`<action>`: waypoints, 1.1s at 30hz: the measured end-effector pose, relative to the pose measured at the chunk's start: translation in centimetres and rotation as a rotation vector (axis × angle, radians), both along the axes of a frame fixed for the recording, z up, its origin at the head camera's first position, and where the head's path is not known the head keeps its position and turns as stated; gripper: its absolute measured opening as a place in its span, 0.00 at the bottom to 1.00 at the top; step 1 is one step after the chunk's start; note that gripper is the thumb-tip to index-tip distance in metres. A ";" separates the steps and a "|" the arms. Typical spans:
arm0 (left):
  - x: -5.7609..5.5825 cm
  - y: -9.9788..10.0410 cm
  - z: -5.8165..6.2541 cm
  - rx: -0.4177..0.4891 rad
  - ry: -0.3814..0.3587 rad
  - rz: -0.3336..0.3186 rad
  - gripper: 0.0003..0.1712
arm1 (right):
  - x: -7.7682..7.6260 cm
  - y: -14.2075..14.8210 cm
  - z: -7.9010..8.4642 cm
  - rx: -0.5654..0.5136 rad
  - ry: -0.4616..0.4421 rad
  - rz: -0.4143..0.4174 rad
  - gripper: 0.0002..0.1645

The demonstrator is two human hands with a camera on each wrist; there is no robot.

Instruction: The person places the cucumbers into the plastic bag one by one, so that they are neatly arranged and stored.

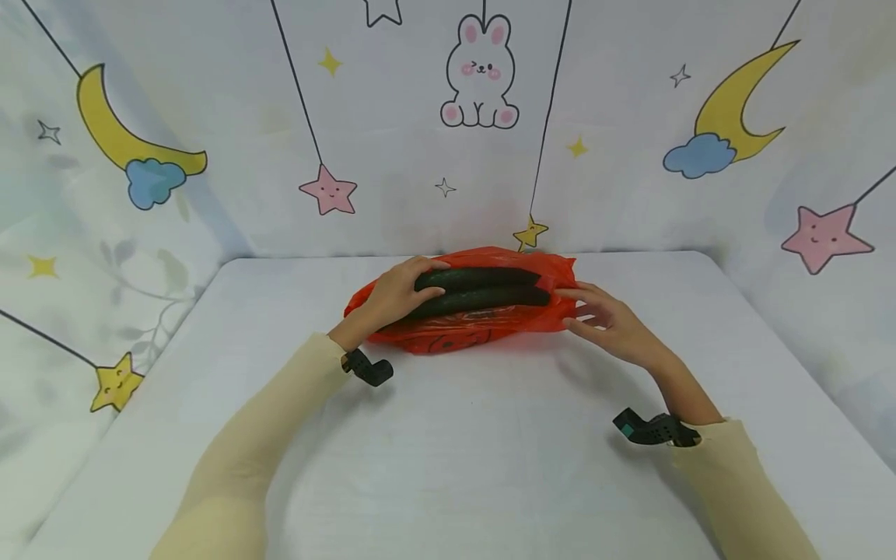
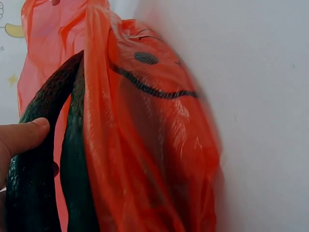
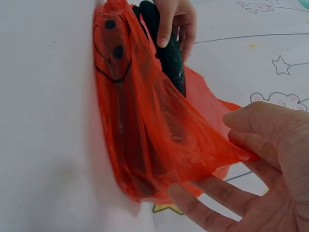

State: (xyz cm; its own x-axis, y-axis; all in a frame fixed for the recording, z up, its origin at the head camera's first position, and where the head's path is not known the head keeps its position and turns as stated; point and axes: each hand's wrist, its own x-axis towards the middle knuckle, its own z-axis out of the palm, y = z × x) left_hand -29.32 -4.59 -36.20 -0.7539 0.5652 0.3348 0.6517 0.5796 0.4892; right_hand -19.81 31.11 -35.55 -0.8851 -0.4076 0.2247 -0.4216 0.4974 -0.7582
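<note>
A red plastic bag point(image 1: 455, 323) with a black smiley print lies on its side at the back of the table. Two long dark green cucumbers sit in its opening, a far cucumber point(image 1: 483, 278) and a near cucumber point(image 1: 483, 299), side by side. My left hand point(image 1: 399, 292) grips the far cucumber near its left end; the thumb point(image 2: 29, 135) lies across it in the left wrist view. At the bag's right end, my right hand point(image 1: 616, 327) pinches the film by thumb and index finger, other fingers spread beneath. More dark shapes show dimly through the film.
The white tabletop point(image 1: 469, 451) stretches in front of the bag. Behind it rises a white cloth backdrop point(image 1: 392, 117) printed with moons, stars and a rabbit, close to the bag's far side. Both wrists carry a small black camera mount point(image 1: 651, 429).
</note>
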 end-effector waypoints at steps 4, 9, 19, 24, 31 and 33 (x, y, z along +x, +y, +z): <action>-0.4 0.4 -0.2 -0.024 -0.011 0.001 0.27 | 0.0 0.0 0.1 -0.002 -0.001 -0.001 0.28; -0.5 0.5 -0.1 -0.037 -0.021 0.009 0.26 | 0.0 -0.1 0.3 0.015 -0.001 -0.011 0.28; -0.2 0.0 -0.1 -0.045 -0.058 0.013 0.27 | 0.2 -0.2 0.4 0.017 -0.004 -0.017 0.28; 0.1 -0.6 0.0 0.073 -0.014 0.023 0.22 | 0.2 -0.3 0.4 0.018 0.003 -0.014 0.28; 0.9 -1.5 0.2 0.117 0.037 0.000 0.17 | 0.3 -0.2 0.4 0.020 0.003 -0.012 0.28; 1.2 -1.8 0.0 0.127 0.045 -0.002 0.16 | 0.3 -0.1 0.3 0.015 0.001 -0.005 0.29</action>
State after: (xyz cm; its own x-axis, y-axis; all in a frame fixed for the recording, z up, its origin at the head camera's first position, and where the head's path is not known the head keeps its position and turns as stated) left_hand -28.13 -6.43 -36.20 -0.7352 0.5180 0.4372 0.6760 0.5133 0.5288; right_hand -19.54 30.97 -35.28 -0.8869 -0.4065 0.2192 -0.4195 0.5106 -0.7505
